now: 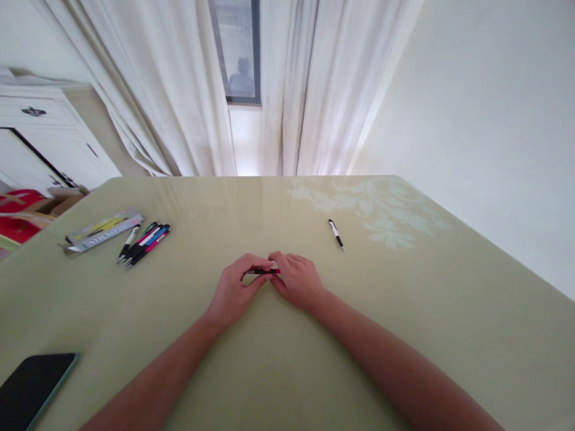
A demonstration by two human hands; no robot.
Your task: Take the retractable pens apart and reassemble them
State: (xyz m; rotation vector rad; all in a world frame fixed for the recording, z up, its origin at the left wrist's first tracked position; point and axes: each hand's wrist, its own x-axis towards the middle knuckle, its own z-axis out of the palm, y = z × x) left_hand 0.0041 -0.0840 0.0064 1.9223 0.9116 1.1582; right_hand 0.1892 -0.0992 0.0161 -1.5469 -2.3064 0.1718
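My left hand point(233, 291) and my right hand point(297, 282) meet at the middle of the pale green table point(416, 324). Both are closed on a black and red pen point(262, 271), held level between the fingertips just above the tabletop. The left fingers pinch its dark end, the right fingers cover its red end. A single black and white pen point(336, 233) lies alone to the right, beyond my right hand. A bunch of several coloured pens point(144, 243) lies at the far left.
A flat pen box point(102, 230) rests beside the bunch of pens. A dark phone point(26, 395) lies at the near left edge. White cupboard point(36, 137), curtains and a window stand behind the table; a red item point(9, 218) sits at the left.
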